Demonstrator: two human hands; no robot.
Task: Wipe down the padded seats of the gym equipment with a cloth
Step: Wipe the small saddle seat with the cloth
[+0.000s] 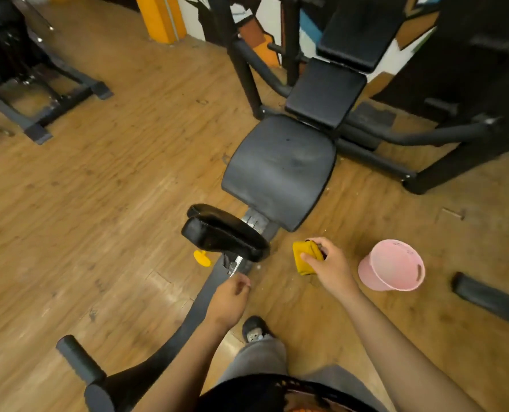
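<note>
Cloth (304,269) in grip of right hand (332,266)

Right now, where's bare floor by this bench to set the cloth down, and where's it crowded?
Widest bare floor: left of the seat pad, up to the machine base. Smaller patch between seat pad and pink bucket, beyond the cloth in your right hand. Crowded: frame tubes behind the seat, plus the small black pad and yellow knob.

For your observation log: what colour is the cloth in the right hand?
Mustard yellow: the cloth shows best in the head view.
</note>
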